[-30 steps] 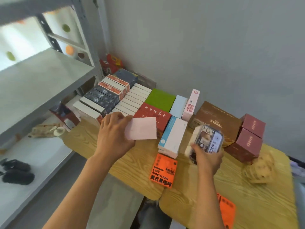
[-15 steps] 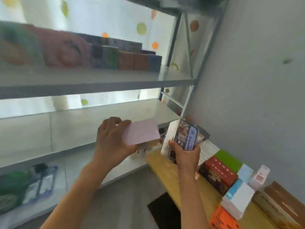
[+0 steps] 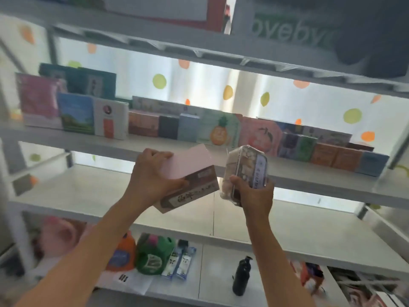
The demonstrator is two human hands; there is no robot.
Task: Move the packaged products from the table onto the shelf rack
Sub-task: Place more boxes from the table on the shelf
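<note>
Rack (image 3: 309, 180) shelves fill the view, boxes lining one upper shelf. Left hand (image 3: 152, 176) grasps a tilted box (image 3: 188, 178), pink-topped with a brown printed side; just right, right hand (image 3: 254, 193) grasps a clear-wrapped pack (image 3: 245, 167), both before that shelf's edge.

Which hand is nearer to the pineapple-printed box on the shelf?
Right. The right hand, gripping the clear-wrapped snack pack, sits below and slightly right of the pineapple box. The left hand, holding the pink box, is farther off, down to its left.
</note>
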